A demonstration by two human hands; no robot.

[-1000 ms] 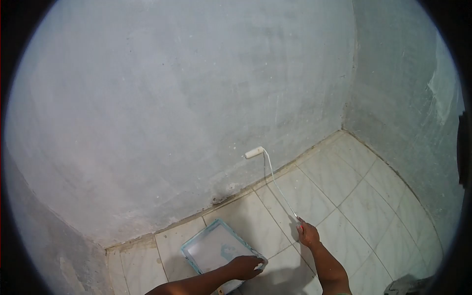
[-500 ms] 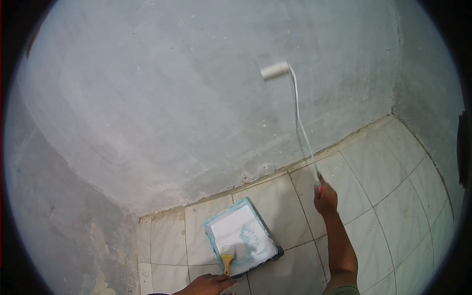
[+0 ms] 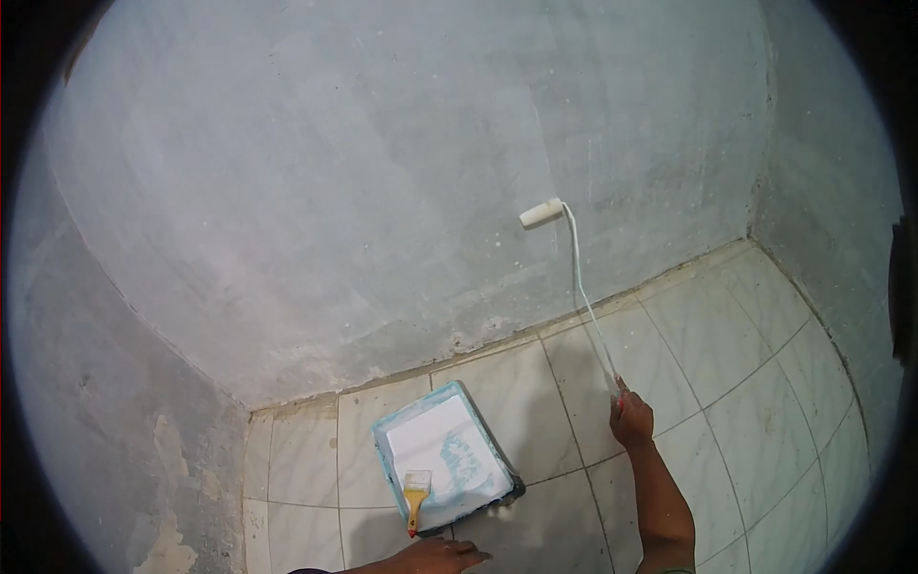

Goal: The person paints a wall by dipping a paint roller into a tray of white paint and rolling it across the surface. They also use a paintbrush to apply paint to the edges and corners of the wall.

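The right hand (image 3: 631, 422) is fisted around the thin white pole of a roller (image 3: 541, 213), whose fuzzy cylinder lies against the rough grey plaster wall (image 3: 335, 191), up and right of the rectangular paint tray (image 3: 381, 452). The left hand (image 3: 446, 554) rests flat and empty on glossy tiles just below the tray, near a yellow-handled brush (image 3: 416, 493). The roller has come lower than half a second ago.

No readable text, label or number anywhere.
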